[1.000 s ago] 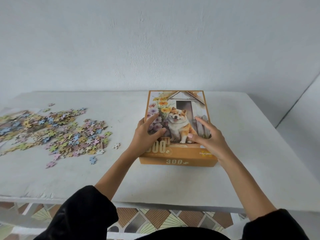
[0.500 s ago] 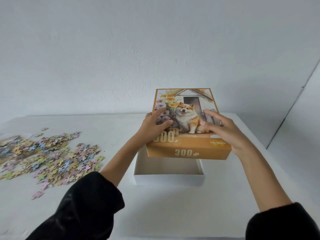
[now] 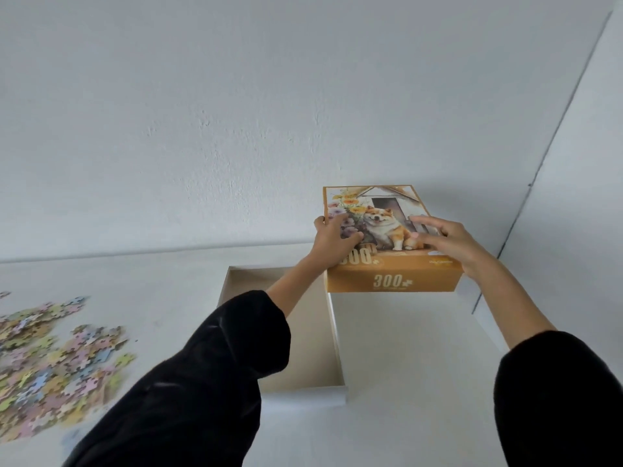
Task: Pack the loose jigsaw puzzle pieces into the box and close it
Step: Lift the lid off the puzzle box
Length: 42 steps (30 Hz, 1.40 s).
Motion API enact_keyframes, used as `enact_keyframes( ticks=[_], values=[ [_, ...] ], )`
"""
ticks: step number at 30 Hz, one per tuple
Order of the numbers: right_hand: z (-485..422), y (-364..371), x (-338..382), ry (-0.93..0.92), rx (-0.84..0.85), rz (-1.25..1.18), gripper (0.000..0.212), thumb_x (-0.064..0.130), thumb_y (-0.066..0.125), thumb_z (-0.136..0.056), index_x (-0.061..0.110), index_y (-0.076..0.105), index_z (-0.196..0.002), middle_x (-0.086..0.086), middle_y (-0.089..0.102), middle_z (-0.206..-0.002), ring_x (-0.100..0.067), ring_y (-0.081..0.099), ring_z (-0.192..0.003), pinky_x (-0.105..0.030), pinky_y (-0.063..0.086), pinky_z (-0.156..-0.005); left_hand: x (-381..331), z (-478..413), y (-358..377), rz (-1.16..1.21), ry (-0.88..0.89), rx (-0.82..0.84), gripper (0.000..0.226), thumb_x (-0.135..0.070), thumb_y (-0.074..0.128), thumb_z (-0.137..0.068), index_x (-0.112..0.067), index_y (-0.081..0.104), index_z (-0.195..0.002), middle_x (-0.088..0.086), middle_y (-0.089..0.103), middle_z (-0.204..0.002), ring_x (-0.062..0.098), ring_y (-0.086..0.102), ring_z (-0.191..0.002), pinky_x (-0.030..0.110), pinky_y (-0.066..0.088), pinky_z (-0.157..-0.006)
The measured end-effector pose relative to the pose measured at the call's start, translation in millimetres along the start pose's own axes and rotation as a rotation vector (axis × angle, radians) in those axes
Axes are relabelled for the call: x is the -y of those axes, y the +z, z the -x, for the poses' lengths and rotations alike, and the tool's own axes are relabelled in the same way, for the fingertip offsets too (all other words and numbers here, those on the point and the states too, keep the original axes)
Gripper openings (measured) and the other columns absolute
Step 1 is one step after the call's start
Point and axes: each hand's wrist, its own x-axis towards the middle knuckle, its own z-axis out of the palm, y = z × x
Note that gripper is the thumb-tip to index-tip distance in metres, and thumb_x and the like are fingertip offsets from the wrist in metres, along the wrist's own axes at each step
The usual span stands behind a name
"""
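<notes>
An orange box lid (image 3: 392, 281) with a dog picture and "300" on its front is held at the right, off the box bottom. My left hand (image 3: 332, 242) grips its left side and my right hand (image 3: 445, 242) grips its right side. The white box bottom (image 3: 303, 394) lies open on the table, left of and below the lid, with a bare beige inside. My left sleeve hides part of it. Loose pastel puzzle pieces (image 3: 50, 362) are spread over the table at the far left.
The white table (image 3: 404, 382) runs under everything and ends at its right edge (image 3: 485, 318). A plain white wall (image 3: 236, 129) stands close behind the table. Black sleeves cover both forearms.
Both hands lifted the lid off the box bottom and carried it to the right. The box bottom stays on the table, now uncovered. The camera view has shifted.
</notes>
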Motion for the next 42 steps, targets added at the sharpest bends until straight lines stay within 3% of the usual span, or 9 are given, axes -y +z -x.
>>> enact_keyframes(
  ticks=[8,11,15,27,34,42],
  values=[
    [-39.1,-7.6,-49.7,0.052,0.070,-0.010,0.043,0.023,0.066,-0.082,0.028,0.056,-0.124,0.000,0.041,-0.143,-0.022,0.034,-0.133,-0.036,0.035,-0.105,14.4,-34.8,45.4,-0.105,-0.067,0.048,0.054,-0.031,0.054,-0.089,-0.013,0.035,-0.137,0.020,0.019,-0.141,0.039,0.027,-0.130,0.041,0.028,-0.110],
    [-49.4,-3.2,-66.4,0.086,0.097,-0.090,0.043,0.014,0.066,-0.081,0.021,0.058,-0.122,0.001,0.047,-0.135,-0.019,0.035,-0.132,-0.031,0.037,-0.101,21.3,-45.1,55.0,-0.160,-0.111,0.076,0.047,-0.029,0.054,-0.088,-0.009,0.040,-0.129,0.022,0.023,-0.136,0.041,0.026,-0.127,0.042,0.029,-0.106],
    [-56.4,6.0,-86.0,0.108,0.131,-0.131,0.045,0.004,0.065,-0.080,0.015,0.057,-0.123,-0.005,0.045,-0.140,-0.021,0.035,-0.134,-0.033,0.033,-0.107,32.0,-49.4,66.4,-0.243,-0.129,0.093,0.043,-0.029,0.053,-0.088,-0.005,0.040,-0.121,0.024,0.024,-0.133,0.042,0.027,-0.124,0.045,0.032,-0.101],
    [-54.6,13.6,-90.7,0.117,0.092,-0.042,0.037,0.020,0.062,-0.085,0.029,0.057,-0.121,-0.005,0.042,-0.142,-0.025,0.036,-0.131,-0.042,0.034,-0.109,37.7,-49.6,73.5,-0.355,-0.124,0.071,0.053,-0.036,0.049,-0.089,-0.005,0.034,-0.128,0.027,0.016,-0.142,0.043,0.020,-0.131,0.047,0.026,-0.107],
    [-49.0,26.8,-56.9,-0.045,-0.148,0.150,0.033,0.018,0.059,-0.086,0.017,0.061,-0.119,-0.005,0.054,-0.133,-0.022,0.043,-0.128,-0.032,0.033,-0.102,31.2,-43.1,47.2,-0.330,-0.047,0.074,0.053,-0.029,0.050,-0.090,-0.006,0.034,-0.135,0.022,0.013,-0.147,0.038,0.009,-0.139,0.047,0.019,-0.112],
    [-17.7,71.3,15.2,-0.195,-0.030,0.059,0.034,0.015,0.056,-0.087,0.020,0.058,-0.121,0.000,0.053,-0.133,-0.017,0.043,-0.128,-0.029,0.032,-0.102,45.7,-5.6,-19.5,-0.338,0.009,-0.010,0.047,-0.028,0.052,-0.091,-0.011,0.042,-0.134,0.021,0.020,-0.147,0.035,0.017,-0.139,0.042,0.021,-0.111]
  ],
)
